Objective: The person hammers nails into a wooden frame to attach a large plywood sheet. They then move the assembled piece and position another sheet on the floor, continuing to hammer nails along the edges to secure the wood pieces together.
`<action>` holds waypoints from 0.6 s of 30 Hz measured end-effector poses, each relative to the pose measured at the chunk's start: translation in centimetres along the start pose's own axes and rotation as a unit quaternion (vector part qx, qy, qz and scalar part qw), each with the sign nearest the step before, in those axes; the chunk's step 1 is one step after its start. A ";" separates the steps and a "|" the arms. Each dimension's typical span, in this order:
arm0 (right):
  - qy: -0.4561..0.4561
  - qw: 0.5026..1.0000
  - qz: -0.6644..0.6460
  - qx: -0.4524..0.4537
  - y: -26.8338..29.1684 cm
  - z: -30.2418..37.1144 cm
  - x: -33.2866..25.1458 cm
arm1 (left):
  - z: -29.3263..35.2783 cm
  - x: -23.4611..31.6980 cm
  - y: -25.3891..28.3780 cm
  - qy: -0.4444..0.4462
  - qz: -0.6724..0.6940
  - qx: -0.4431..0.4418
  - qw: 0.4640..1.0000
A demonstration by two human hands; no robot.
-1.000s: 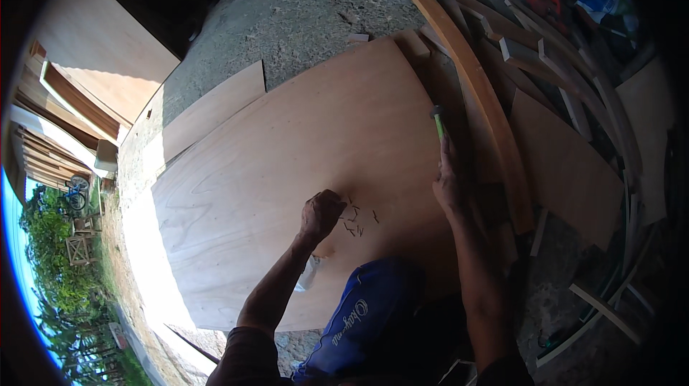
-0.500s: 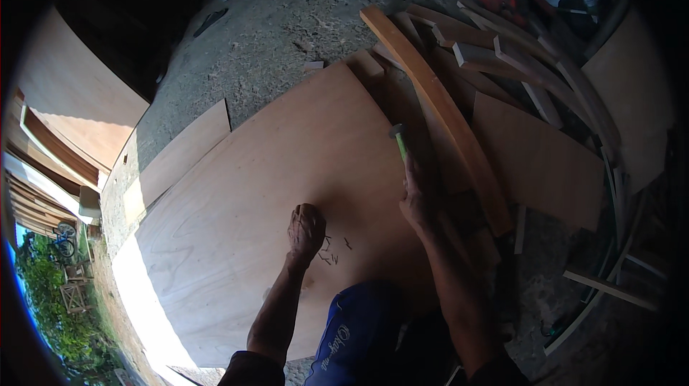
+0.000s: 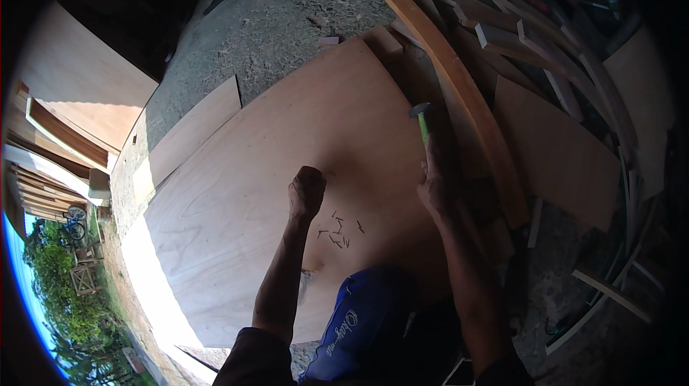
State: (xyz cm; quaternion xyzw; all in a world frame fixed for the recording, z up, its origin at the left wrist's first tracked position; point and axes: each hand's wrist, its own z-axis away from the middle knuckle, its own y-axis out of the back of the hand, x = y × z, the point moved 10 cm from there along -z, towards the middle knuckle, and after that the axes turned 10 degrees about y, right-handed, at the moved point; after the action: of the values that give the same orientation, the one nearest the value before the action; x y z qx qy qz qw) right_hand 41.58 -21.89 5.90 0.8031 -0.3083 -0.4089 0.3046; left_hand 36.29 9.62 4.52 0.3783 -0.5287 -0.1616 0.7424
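The right hand (image 3: 432,188) has its grip wrapped around a green-handled hammer (image 3: 423,127), right of centre, head uppermost. The left hand (image 3: 307,191), near the middle of the frame, has its grip curled closed over a wooden sheet (image 3: 237,192); I cannot tell whether it pinches anything. Loose nails (image 3: 339,227) lie just below it. An orange-brown beam (image 3: 459,84) curves across the upper right.

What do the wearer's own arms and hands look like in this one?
The left hand and right hand are ungloved. Dark, plain-looking sleeves leave both forearms bare; the right one is too shadowed to tell its exact colour. No cables or markings show on them.
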 end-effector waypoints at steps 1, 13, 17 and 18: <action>-0.001 1.000 -0.002 0.005 0.2 -0.2 -0.2 | 0.1 0.4 0.0 -0.013 0.020 0.005 1.000; -0.036 0.999 -0.002 -0.016 0.6 -0.4 0.0 | -1.0 5.3 -2.3 -0.297 -0.129 0.036 0.946; -0.026 1.000 -0.013 -0.006 0.4 -0.2 0.2 | -7.4 5.8 -4.1 -0.110 0.134 0.022 0.985; -0.036 0.998 -0.039 -0.016 -0.1 -0.1 0.7 | -9.8 6.7 -5.7 -0.077 0.211 -0.012 0.974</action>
State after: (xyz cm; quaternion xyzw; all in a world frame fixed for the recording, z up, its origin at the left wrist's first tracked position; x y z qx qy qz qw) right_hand 41.98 -22.30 5.51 0.7944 -0.2805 -0.4542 0.2898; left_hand 48.71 5.45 3.27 0.2355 -0.6504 -0.0360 0.7213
